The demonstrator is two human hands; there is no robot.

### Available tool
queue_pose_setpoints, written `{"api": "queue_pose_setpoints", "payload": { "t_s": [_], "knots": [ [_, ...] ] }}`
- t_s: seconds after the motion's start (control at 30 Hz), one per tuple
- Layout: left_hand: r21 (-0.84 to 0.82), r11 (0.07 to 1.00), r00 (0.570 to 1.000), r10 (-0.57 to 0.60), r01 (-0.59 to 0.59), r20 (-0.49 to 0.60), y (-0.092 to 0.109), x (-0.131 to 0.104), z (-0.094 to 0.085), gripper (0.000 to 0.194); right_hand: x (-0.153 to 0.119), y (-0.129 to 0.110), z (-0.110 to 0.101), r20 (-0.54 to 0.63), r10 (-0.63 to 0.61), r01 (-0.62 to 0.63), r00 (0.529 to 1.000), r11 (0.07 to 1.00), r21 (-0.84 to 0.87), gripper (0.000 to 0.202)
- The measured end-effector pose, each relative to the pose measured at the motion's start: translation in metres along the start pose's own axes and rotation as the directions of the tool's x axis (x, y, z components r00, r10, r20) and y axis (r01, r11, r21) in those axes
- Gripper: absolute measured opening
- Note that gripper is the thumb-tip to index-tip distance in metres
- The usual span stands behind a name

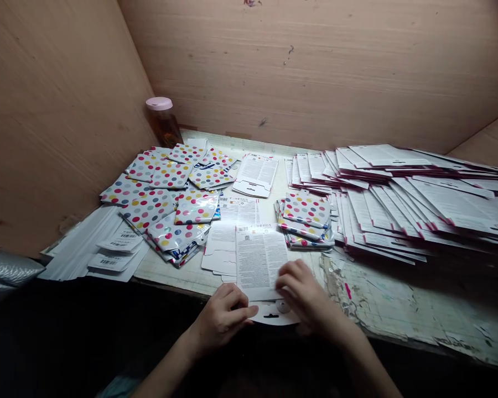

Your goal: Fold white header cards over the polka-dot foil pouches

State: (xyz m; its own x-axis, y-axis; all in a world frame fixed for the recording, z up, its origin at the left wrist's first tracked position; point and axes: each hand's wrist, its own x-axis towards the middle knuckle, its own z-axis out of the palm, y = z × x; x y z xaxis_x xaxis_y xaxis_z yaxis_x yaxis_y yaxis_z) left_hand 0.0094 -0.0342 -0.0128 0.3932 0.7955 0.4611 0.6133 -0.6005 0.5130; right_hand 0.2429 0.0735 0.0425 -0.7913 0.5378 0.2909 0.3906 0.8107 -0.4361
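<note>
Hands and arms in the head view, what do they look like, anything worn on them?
Both are bare: the left hand and right hand show no gloves, rings or watch that I can make out. The forearms are uncovered as far as they show; no sleeves are visible. The lower frame is dark, so detail is limited.

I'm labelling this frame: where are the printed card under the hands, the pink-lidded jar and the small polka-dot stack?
printed card [260,258], head view, text panel.
pink-lidded jar [159,103], head view, lid.
small polka-dot stack [306,209], head view, top packet.
</note>
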Motion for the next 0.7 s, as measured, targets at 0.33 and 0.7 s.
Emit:
{"api": "queue_pose_setpoints", "payload": {
  "t_s": [0.33,0.7],
  "knots": [
    [-0.057,0.998,1.0,-0.027,0.027,-0.007,-0.001,-0.002,0.0,0.023,-0.04,-0.017,0.0,0.02,0.018,-0.017,1.0,0.999,-0.041,0.014],
    [0.06,0.959,0.949,-0.262,0.276,-0.176,0.012,0.005,0.014,0.04,-0.027,-0.017,0.052,-0.172,0.349,-0.291,0.921,0.911,0.292,0.014]
  ]
}}
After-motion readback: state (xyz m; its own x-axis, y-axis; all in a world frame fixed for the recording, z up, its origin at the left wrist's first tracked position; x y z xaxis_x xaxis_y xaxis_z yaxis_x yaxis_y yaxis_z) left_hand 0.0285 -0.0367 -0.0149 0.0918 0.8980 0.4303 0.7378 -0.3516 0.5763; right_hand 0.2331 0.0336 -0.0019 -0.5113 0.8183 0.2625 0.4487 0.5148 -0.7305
